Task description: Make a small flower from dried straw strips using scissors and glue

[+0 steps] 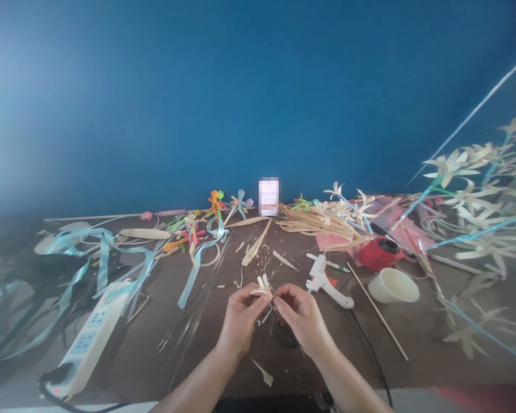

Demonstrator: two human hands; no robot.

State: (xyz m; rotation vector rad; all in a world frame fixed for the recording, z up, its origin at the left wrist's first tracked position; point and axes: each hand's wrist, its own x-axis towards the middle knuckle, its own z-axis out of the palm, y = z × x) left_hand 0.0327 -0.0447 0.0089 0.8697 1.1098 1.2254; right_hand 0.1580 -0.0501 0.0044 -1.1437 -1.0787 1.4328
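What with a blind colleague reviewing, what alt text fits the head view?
A left hand and right hand pinch a small pale straw flower above a brown table strewn with blue ribbon, a glue gun and a white cup.

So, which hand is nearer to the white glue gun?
Right. The right hand is just left of the glue gun; the left hand is farther left. Both pinch the straw flower.

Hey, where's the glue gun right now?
Head view: the white glue gun lies on the table just right of centre, beside the right hand that pinches a straw flower, with the white cup to its right.
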